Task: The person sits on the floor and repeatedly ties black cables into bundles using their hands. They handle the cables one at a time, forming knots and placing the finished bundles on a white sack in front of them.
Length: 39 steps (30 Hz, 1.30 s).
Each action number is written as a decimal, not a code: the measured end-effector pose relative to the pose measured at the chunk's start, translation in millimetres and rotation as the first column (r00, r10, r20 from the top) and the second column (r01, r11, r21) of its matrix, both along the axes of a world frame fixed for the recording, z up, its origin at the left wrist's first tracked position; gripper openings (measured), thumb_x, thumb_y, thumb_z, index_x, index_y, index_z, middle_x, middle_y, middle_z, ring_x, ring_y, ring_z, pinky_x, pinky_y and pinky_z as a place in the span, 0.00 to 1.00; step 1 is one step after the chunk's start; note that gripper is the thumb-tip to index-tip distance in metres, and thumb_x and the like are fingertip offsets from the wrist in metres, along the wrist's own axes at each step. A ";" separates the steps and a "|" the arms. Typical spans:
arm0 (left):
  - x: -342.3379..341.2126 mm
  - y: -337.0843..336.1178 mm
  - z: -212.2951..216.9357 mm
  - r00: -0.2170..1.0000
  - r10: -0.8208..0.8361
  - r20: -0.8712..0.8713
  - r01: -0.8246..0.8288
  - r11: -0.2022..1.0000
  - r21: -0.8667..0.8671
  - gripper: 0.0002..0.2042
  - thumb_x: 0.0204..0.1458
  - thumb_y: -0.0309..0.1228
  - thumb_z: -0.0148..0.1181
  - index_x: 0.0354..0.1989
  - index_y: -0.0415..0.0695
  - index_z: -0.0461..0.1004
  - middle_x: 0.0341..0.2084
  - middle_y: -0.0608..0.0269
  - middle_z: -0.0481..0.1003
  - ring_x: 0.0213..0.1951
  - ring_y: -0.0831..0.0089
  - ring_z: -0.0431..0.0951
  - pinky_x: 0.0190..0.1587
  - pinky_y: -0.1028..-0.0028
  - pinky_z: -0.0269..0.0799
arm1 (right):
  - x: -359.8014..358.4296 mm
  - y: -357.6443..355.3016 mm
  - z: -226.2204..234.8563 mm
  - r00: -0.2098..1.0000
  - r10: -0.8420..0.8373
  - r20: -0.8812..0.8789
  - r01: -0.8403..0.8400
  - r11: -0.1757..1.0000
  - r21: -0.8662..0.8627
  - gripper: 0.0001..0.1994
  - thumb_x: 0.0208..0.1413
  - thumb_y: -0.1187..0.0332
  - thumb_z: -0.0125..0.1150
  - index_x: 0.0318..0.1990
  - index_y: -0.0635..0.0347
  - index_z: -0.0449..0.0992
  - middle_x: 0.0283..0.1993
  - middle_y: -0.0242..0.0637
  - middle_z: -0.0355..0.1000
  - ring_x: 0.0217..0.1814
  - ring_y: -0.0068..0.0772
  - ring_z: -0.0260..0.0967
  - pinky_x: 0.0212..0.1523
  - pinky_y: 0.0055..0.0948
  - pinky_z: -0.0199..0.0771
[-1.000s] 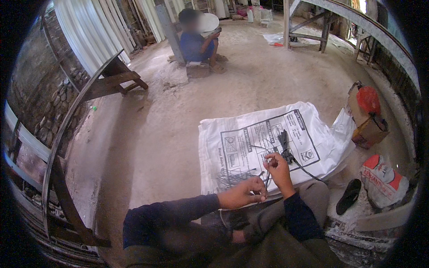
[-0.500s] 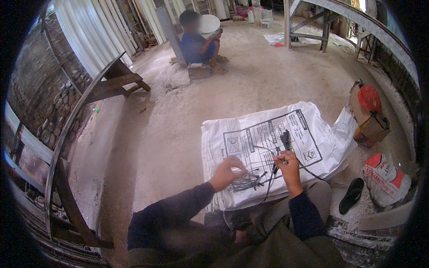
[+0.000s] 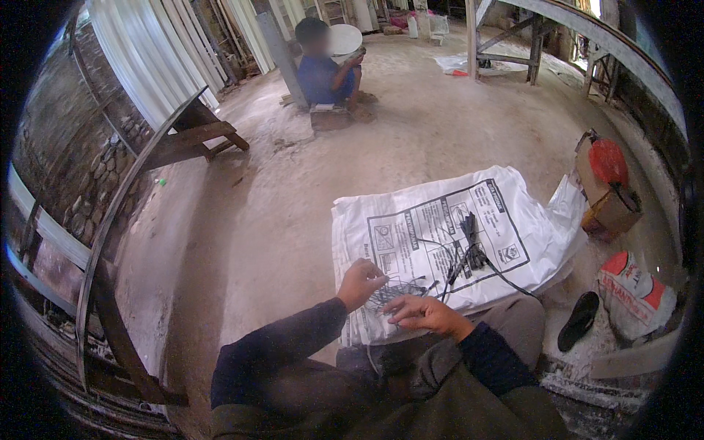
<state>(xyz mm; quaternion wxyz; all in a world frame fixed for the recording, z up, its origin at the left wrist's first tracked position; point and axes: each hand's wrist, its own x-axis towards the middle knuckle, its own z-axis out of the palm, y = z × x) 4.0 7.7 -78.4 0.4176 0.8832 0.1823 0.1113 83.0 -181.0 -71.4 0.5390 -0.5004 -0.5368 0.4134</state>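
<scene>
Woven plastic sack (image 3: 440,235), rough concrete floor (image 3: 293,191)

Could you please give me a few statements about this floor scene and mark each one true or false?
1. Both hands are at a tangle of thin dark wires lying on a white printed sack. True: left hand, right hand.
2. The sack lies on a wooden table. False: it is spread on the bare floor.
3. A cardboard box with a red item on it stands right of the sack. True.
4. The other person stands beside the sack. False: that person sits far back, near a post.
</scene>
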 end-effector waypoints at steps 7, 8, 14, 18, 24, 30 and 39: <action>0.7 -3.8 1.6 0.997 -0.072 -0.019 0.072 0.997 -0.006 0.08 0.38 0.31 0.60 0.22 0.38 0.74 0.23 0.55 0.68 0.29 0.65 0.69 0.34 0.70 0.64 | 9.6 -11.3 0.0 0.970 -0.200 -0.140 0.176 0.970 -0.169 0.07 0.39 0.74 0.64 0.28 0.62 0.75 0.29 0.30 0.68 0.35 0.21 0.64 0.40 0.21 0.62; 0.9 -4.3 0.0 0.996 -0.079 -0.030 0.078 0.997 -0.011 0.08 0.39 0.31 0.60 0.22 0.38 0.74 0.23 0.55 0.68 0.29 0.65 0.69 0.34 0.70 0.64 | 9.2 -11.3 0.6 0.965 -0.218 -0.144 0.194 0.967 -0.162 0.06 0.38 0.74 0.64 0.27 0.62 0.75 0.29 0.30 0.68 0.35 0.21 0.64 0.40 0.22 0.62; 3.2 4.4 -28.0 0.985 -0.168 -0.047 0.169 0.985 0.026 0.08 0.40 0.32 0.59 0.24 0.39 0.75 0.23 0.56 0.68 0.29 0.66 0.70 0.35 0.71 0.65 | 8.6 -8.9 -0.6 0.913 -0.322 -0.252 0.287 0.944 -0.165 0.06 0.39 0.75 0.64 0.25 0.60 0.72 0.27 0.29 0.68 0.30 0.20 0.64 0.35 0.20 0.65; 2.7 2.2 -22.1 0.980 -0.172 -0.103 0.170 0.985 -0.019 0.08 0.41 0.33 0.58 0.25 0.40 0.75 0.26 0.57 0.69 0.30 0.67 0.71 0.35 0.72 0.66 | 8.3 -6.6 2.3 0.820 -0.488 -0.299 0.446 0.873 -0.199 0.07 0.41 0.76 0.63 0.24 0.58 0.68 0.25 0.28 0.67 0.28 0.19 0.64 0.30 0.18 0.66; 3.6 -15.5 12.5 0.934 -0.347 -0.087 0.305 0.900 -0.311 0.06 0.46 0.30 0.55 0.27 0.41 0.74 0.30 0.60 0.69 0.37 0.67 0.68 0.44 0.73 0.62 | 30.0 -6.9 -32.6 0.639 -0.763 0.098 0.769 0.634 -0.084 0.08 0.40 0.76 0.62 0.23 0.59 0.66 0.22 0.29 0.66 0.24 0.19 0.63 0.26 0.20 0.64; 1.5 -51.1 24.1 0.732 -0.663 0.153 0.676 0.681 -0.282 0.07 0.49 0.32 0.52 0.30 0.41 0.72 0.33 0.62 0.68 0.40 0.69 0.66 0.46 0.72 0.59 | 39.9 -4.9 -31.5 0.376 -0.765 0.522 0.858 0.501 0.116 0.08 0.39 0.76 0.61 0.25 0.60 0.67 0.18 0.28 0.63 0.21 0.18 0.59 0.23 0.20 0.58; 0.2 -70.1 48.6 0.723 -0.687 0.071 0.671 0.674 -0.309 0.11 0.46 0.35 0.57 0.23 0.39 0.67 0.24 0.63 0.65 0.33 0.75 0.65 0.40 0.74 0.61 | 46.6 3.4 -30.4 0.570 -0.767 0.295 0.810 0.585 -0.043 0.13 0.46 0.74 0.56 0.42 0.56 0.71 0.20 0.27 0.61 0.21 0.16 0.52 0.24 0.19 0.56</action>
